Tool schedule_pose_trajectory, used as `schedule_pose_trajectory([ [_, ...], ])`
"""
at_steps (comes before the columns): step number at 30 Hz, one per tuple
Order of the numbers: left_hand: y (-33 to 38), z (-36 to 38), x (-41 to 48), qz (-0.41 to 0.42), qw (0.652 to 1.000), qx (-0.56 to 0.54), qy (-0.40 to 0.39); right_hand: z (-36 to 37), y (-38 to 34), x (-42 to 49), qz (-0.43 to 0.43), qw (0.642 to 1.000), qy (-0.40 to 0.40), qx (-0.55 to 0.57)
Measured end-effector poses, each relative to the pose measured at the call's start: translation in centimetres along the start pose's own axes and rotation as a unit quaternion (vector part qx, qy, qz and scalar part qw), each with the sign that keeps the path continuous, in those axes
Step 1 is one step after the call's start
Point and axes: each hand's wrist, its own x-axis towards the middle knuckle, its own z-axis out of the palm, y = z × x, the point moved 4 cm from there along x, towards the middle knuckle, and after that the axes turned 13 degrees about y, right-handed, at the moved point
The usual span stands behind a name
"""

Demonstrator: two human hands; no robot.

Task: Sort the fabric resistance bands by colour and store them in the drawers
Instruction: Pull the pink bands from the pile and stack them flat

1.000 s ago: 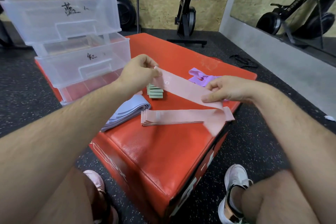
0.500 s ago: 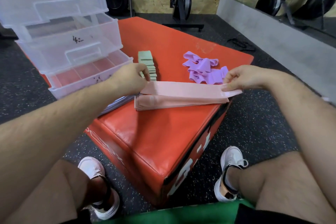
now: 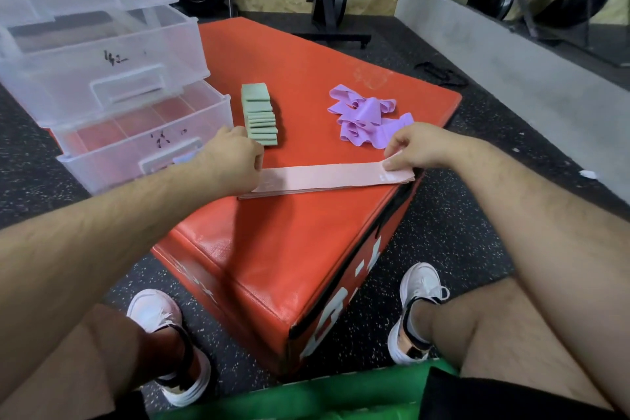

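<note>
Pink bands [image 3: 327, 177] lie stacked on the box [image 3: 272, 249], long axis left-right, left hand [image 3: 235, 160] gripping one end, right hand [image 3: 419, 145] pinching the other; the open drawer [image 3: 102, 167] lies nearer the left hand.

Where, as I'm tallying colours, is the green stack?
In the head view, the green stack sits on the red box, just beyond the left hand, between the drawers and purple bands.

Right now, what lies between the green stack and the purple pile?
Nothing. The head view shows only bare red box top between the green stack and the purple pile.
</note>
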Motion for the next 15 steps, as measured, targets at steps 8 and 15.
schedule_pose_trajectory([
  [8,3.7,0.5,1.2,0.037,0.999,-0.033,-0.001,-1.3,1.3,-0.7,0.04,0.999,0.001,0.019],
  [15,6.5,3.9,2.1,0.076,0.985,-0.123,-0.099,-0.1,1.6,-1.7,0.0,0.996,-0.073,-0.046],
])
